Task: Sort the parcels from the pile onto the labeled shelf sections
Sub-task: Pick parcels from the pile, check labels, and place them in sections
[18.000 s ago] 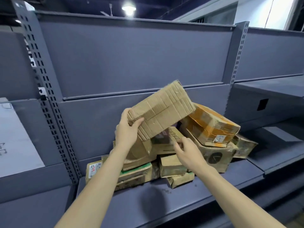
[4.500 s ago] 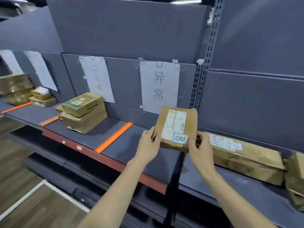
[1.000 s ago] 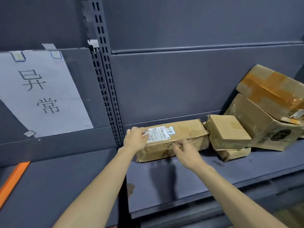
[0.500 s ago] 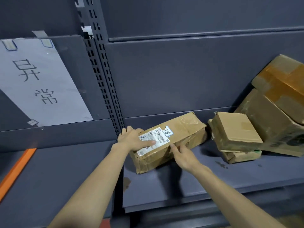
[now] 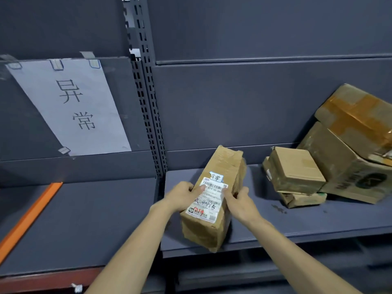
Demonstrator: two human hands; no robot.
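A long brown cardboard parcel (image 5: 220, 166) with a white shipping label and a small blue-edged sticker points away from me, its near end tilted over the front of the grey shelf (image 5: 307, 221). My left hand (image 5: 182, 196) grips its left side, thumb on the label. My right hand (image 5: 239, 200) grips its right side. To the right lies the rest of the pile: a small square box (image 5: 294, 170) on a flat parcel (image 5: 303, 199), and a large box (image 5: 347, 166) with an orange-taped box (image 5: 358, 113) leaning on it.
A white paper sign (image 5: 74, 107) with two handwritten characters is taped to the back panel of the left shelf section (image 5: 84, 219). An orange divider strip (image 5: 29, 215) lies on that shelf. A perforated upright (image 5: 148, 115) separates the two sections.
The long parcel has swung from lying across the shelf to pointing away from me and has come toward the shelf's front edge, with both hands now gripping its sides.
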